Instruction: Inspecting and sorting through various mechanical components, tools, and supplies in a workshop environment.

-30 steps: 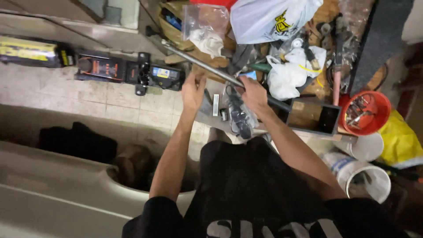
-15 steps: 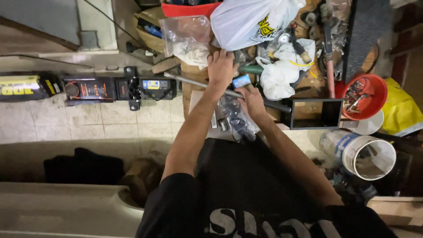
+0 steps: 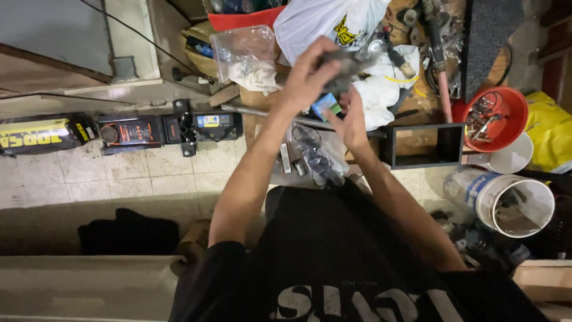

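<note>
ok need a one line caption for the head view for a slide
Left hand grips a blurred dark object above a cluttered floor, right hand beside it, near a red bowl and white bucket.

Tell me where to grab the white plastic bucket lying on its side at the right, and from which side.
Grip the white plastic bucket by its open rim, coming from the right. It lies tipped over with its mouth facing right, so the rim edge is exposed, while clutter crowds its closed end.

Blurred grey obj (image 3: 342,62) in left hand (image 3: 310,74)
</note>
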